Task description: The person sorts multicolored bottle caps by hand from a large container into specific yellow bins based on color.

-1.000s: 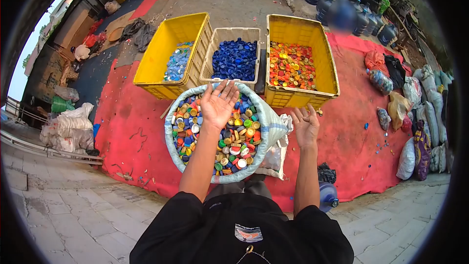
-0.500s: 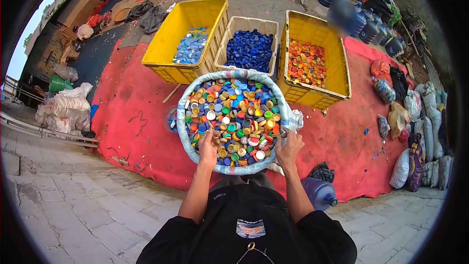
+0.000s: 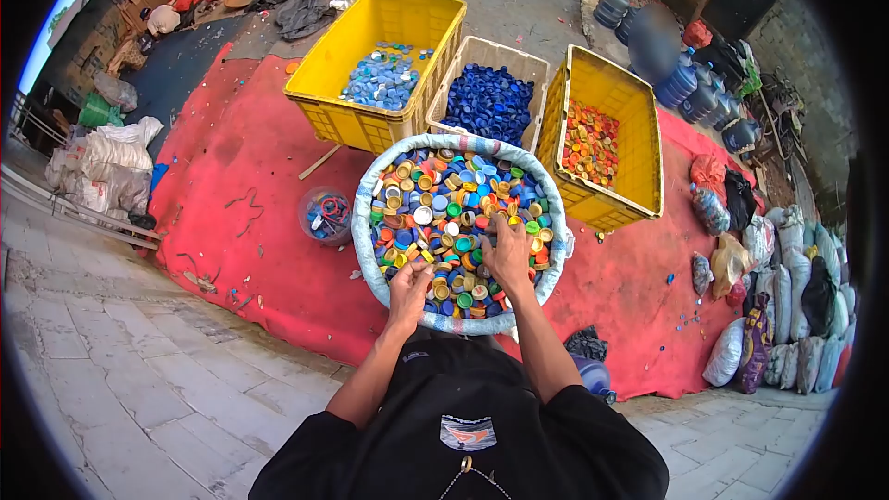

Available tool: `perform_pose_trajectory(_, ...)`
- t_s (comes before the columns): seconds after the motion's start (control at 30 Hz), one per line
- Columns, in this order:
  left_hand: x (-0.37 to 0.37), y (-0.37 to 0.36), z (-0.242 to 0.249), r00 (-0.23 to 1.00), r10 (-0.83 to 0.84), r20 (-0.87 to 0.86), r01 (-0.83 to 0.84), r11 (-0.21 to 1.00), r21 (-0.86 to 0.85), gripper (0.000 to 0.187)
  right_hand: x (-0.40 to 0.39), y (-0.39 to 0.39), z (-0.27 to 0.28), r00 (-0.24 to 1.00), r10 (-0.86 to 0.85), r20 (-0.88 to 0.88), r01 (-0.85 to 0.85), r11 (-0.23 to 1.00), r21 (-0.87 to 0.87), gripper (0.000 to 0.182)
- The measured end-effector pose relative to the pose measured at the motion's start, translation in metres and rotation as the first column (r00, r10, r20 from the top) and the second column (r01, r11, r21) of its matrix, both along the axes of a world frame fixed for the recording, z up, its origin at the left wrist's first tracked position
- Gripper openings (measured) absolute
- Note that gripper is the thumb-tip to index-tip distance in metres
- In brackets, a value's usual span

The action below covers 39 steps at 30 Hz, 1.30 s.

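A round sack with a rolled light-blue rim [image 3: 369,257] stands in front of me, filled with mixed-colour plastic bottle caps [image 3: 451,210]. My left hand [image 3: 408,294] is at the near left side of the sack, its fingers closed around a yellowish bottle cap [image 3: 425,257] at the fingertips. Over the right half of the pile, my right hand [image 3: 507,257] reaches down with thumb and fingers apart, touching the caps. Its fingertips partly hide the caps beneath them.
Beyond the sack stand a yellow crate [image 3: 347,120] of light-blue caps, a white crate [image 3: 451,83] of dark-blue caps and another yellow crate [image 3: 593,199] of orange-red caps. A small clear tub [image 3: 325,215] sits left of the sack. Filled bags [image 3: 725,352] line the right.
My right hand has left the sack's right rim and moved inward onto the caps. My left hand stays near the sack's near left side. The view has shifted and turned slightly.
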State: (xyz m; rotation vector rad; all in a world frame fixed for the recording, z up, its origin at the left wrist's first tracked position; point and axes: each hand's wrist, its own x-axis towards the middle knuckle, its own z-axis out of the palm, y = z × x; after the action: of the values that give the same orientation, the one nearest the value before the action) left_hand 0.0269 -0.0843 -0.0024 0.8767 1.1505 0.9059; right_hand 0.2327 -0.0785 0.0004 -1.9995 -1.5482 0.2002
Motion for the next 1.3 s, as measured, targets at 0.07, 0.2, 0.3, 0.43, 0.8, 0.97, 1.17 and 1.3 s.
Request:
perform_pose_trajectory(0.07, -0.006, 0.002, 0.001, 1.0, 0.005, -0.005, -0.005, 1.0, -0.002, 0.018, -0.006, 0.011, -0.003, 0.999, 0.032, 0.021, -0.032, 0.999, 0.016, 0.047)
perform_pose_trajectory(0.2, -0.019, 0.009, -0.004, 0.999, 0.026, -0.032, -0.025, 0.999, 0.034, 0.019, -0.012, 0.02, -0.009, 0.999, -0.022, 0.038, 0.026, 0.992, -0.127, 0.046)
perform_pose_trajectory(0.3, -0.03, 0.014, -0.007, 0.999, 0.031, -0.03, -0.03, 0.999, 0.016, 0.018, -0.014, 0.024, -0.012, 0.998, -0.046, 0.044, 0.051, 0.991, -0.124, 0.047)
perform_pose_trajectory(0.43, -0.037, 0.022, -0.011, 0.982, 0.035, -0.188, -0.003, 0.985, 0.172, 0.019, -0.015, 0.023, 0.0, 0.986, -0.085, -0.142, 0.069, 0.991, -0.111, 0.048)
perform_pose_trajectory(0.8, -0.044, 0.062, -0.017, 0.669, 0.181, -0.721, 0.304, 0.818, 0.488, 0.028, -0.007, -0.02, 0.027, -0.226, 0.004, -0.974, 0.19, 0.981, -0.04, 0.038)
perform_pose_trajectory(0.97, -0.038, 0.071, -0.022, 0.597, 0.197, -0.777, 0.406, 0.762, 0.505, 0.036, -0.021, -0.045, 0.028, -0.477, -0.085, -0.875, 0.206, 0.957, -0.206, 0.033)
perform_pose_trajectory(1.17, -0.029, 0.076, -0.023, 0.506, 0.217, -0.835, 0.468, 0.744, 0.477, 0.036, -0.03, -0.062, 0.012, -0.531, -0.077, -0.844, 0.12, 0.979, -0.165, 0.021)
perform_pose_trajectory(1.3, -0.024, 0.074, -0.025, 0.492, 0.243, -0.836, 0.473, 0.732, 0.491, 0.034, -0.036, -0.064, 0.014, -0.502, -0.118, -0.857, 0.095, 0.977, -0.19, 0.024)
